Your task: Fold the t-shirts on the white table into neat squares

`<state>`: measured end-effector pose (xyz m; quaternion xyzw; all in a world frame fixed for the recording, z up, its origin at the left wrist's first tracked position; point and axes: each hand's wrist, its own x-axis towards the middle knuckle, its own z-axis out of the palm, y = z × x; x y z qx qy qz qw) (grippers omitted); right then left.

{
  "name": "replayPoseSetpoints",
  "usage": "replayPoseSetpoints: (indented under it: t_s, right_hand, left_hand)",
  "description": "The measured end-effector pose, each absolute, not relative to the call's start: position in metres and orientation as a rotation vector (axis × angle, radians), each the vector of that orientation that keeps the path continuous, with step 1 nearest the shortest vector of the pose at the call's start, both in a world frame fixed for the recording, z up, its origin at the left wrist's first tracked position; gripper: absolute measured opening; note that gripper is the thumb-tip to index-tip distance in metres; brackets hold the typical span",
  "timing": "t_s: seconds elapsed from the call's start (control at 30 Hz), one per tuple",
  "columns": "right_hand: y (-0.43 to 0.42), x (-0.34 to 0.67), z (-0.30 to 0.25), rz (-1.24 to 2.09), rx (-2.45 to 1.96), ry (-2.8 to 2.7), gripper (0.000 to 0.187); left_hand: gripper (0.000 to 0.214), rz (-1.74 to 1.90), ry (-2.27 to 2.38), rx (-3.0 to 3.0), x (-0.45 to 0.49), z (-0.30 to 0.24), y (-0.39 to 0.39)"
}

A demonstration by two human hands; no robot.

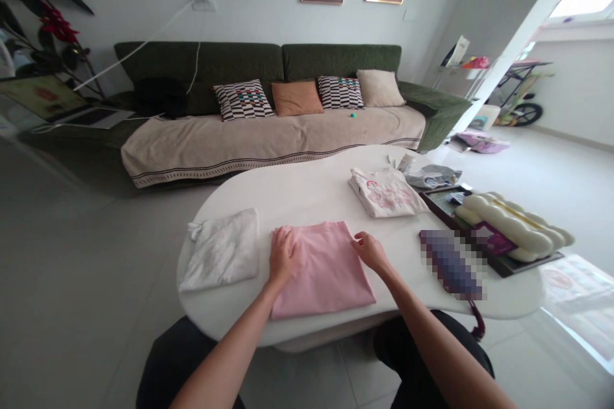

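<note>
A folded pink garment [326, 271] lies on the white oval table [307, 188] in front of me. My left hand [283, 257] rests flat on its left edge, fingers stretched out. My right hand [370, 250] touches the garment's right edge with fingers curled loosely at the cloth; whether it pinches the fabric is unclear. A folded white garment [223, 249] lies to the left of the pink one. A folded cream shirt with pink print [386, 192] sits further back on the right.
A dark tray [503, 262] with a cream wavy object [515, 223] stands at the table's right end, beside a blurred patch [451, 265]. Crumpled plastic [432, 174] lies behind it. A green sofa [268, 102] with cushions stands beyond the table.
</note>
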<state>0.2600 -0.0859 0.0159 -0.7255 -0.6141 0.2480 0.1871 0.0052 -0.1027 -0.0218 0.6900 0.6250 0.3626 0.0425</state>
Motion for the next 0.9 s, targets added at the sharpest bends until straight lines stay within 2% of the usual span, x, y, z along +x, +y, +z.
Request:
replayPoseSetpoints:
  t_s: [0.07,0.17,0.37,0.57,0.7,0.8,0.9]
  right_hand:
    - [-0.066,0.251,0.012,0.652,-2.023,-1.722,0.027]
    - [-0.047,0.24,0.005,0.613,-2.009,-1.682,0.029]
    - [-0.04,0.23,-0.001,0.581,-1.994,-1.604,0.034]
    - [-0.041,0.226,-0.001,0.524,-1.926,-1.638,0.033]
    - [-0.045,0.22,0.001,0.44,-1.937,-1.663,0.034]
    - [-0.055,0.21,0.003,0.283,-1.872,-1.763,0.041]
    - [-0.068,0.197,0.0,0.088,-1.674,-2.105,0.044]
  left_hand:
    - [0.032,1.182,2.011,1.797,-0.006,-0.02,-0.094]
    - [0.024,1.05,2.131,1.467,-0.021,-0.012,-0.081]
    - [0.018,0.874,2.155,1.423,-0.026,0.004,-0.069]
    - [0.021,1.062,2.137,1.45,-0.022,0.007,-0.077]
    - [0.024,0.952,2.233,1.5,-0.022,0.004,-0.078]
    - [0.035,1.001,2.278,1.725,-0.015,0.001,-0.082]
    - [0.042,0.983,2.064,2.175,-0.002,-0.006,-0.093]
